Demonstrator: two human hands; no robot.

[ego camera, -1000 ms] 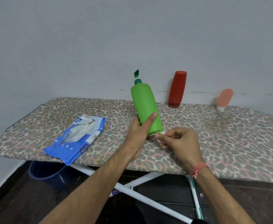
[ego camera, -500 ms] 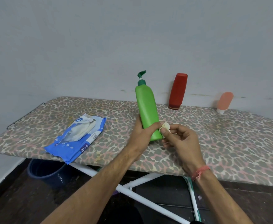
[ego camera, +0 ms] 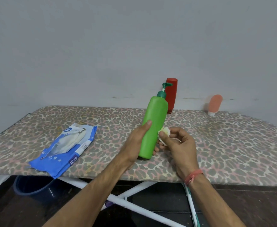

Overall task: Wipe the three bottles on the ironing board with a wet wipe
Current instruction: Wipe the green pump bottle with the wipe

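Note:
My left hand (ego camera: 135,141) grips the lower body of a green pump bottle (ego camera: 155,122), which tilts to the right with its base just above the ironing board (ego camera: 232,145). My right hand (ego camera: 178,145) pinches a crumpled white wet wipe (ego camera: 164,132) against the bottle's right side. A red bottle (ego camera: 171,95) stands upside down at the board's far edge, partly behind the green pump. A small pink bottle (ego camera: 214,104) stands cap down further right, leaning on the wall.
An open blue wet-wipe pack (ego camera: 65,148) lies on the board's left part, hanging over the near edge. Under the board are white legs (ego camera: 134,205) and a dark blue bucket (ego camera: 34,189) on a dark floor. A grey wall rises right behind the board.
The green bottle has swung from leaning left to leaning right. My right hand with the wipe rose from the bottle's base to its right side.

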